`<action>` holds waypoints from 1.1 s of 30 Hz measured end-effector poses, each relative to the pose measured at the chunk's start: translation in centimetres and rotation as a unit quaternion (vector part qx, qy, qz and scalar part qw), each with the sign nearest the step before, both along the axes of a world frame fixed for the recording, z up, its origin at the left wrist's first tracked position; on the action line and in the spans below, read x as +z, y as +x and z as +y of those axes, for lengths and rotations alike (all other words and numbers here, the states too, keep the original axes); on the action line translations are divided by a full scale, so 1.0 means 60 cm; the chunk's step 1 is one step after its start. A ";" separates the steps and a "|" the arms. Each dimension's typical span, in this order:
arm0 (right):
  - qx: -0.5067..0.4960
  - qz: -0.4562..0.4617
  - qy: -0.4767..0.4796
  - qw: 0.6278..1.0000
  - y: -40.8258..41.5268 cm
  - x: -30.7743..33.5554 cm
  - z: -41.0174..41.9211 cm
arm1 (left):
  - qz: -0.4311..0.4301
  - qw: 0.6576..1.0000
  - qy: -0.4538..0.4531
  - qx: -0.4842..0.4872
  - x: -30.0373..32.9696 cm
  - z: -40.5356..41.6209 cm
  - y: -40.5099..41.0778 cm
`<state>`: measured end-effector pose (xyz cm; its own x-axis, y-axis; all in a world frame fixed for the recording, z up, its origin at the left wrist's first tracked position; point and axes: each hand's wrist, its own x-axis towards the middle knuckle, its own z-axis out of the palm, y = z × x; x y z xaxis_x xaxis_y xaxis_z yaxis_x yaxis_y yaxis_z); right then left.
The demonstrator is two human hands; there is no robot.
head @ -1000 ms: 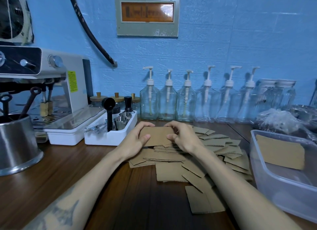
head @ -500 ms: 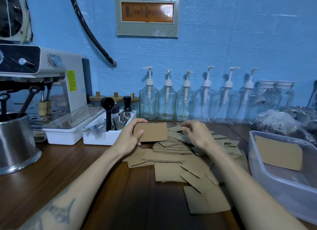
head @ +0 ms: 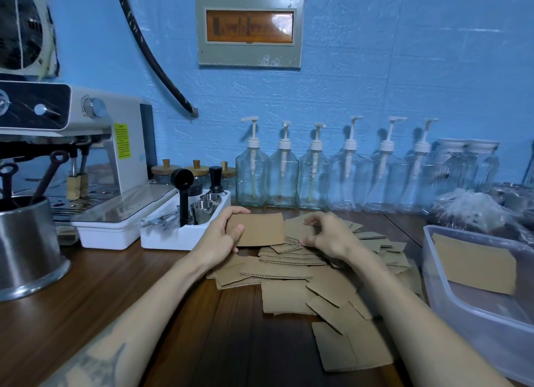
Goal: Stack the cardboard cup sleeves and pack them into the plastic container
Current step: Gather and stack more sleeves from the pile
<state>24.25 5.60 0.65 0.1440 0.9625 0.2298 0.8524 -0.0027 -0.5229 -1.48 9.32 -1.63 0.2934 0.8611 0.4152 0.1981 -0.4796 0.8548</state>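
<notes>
Several flat brown cardboard cup sleeves (head: 291, 274) lie scattered in a loose pile on the wooden counter. My left hand (head: 222, 236) grips a small stack of sleeves (head: 261, 229), held upright just above the pile's left side. My right hand (head: 326, 233) reaches into the pile to the right of that stack, its fingers curled and pinching the edge of a loose sleeve (head: 297, 227). A clear plastic container (head: 462, 308) stands at the right edge, with sleeves (head: 474, 263) leaning inside it.
A white tray of coffee tools (head: 179, 233) sits just left of my left hand, beside an espresso machine (head: 86, 155). A steel pot (head: 26, 242) stands at far left. Glass pump bottles (head: 315, 178) line the blue wall. Plastic bags (head: 468, 210) lie behind the container.
My right hand has let go of the held stack and moved right and down into the pile, taking hold of a loose sleeve. My left hand keeps the stack, shifted slightly left.
</notes>
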 end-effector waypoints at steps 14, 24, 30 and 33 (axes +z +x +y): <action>-0.110 0.250 0.134 0.953 -0.023 0.052 -0.019 | -0.011 1.000 -0.012 -0.005 0.000 0.000 0.002; 0.071 0.446 0.082 0.888 -0.072 0.028 -0.014 | -0.025 0.999 -0.024 0.000 -0.001 0.004 0.009; -0.032 0.159 0.100 0.982 -0.079 0.010 -0.011 | -0.026 0.999 -0.029 -0.027 -0.003 -0.002 0.007; -0.068 0.019 0.081 0.994 -0.081 0.005 -0.018 | -0.011 0.999 -0.018 -0.031 -0.006 -0.001 0.008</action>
